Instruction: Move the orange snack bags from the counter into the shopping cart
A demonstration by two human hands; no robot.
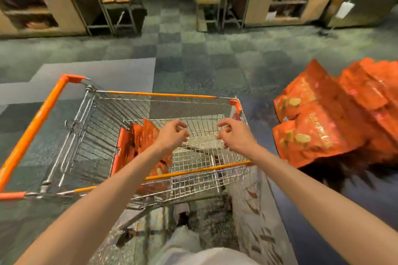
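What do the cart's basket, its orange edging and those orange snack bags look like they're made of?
The shopping cart basket looks like bare shiny metal wire: a thin silvery grid that you can see through. Its orange rim strips look like smooth, matte plastic, though painted metal is possible. The orange snack bags on the counter look like glossy plastic film or foil, creased and catching the light.

Both bare arms reach forward, nearly straight, converging toward the middle of the view. The left hand [172,134] hangs with wrist bent and fingers loosely curled, holding nothing. The right hand [233,134] mirrors it just beside, palm down, fingers loosely curled and empty, the two hands apart.
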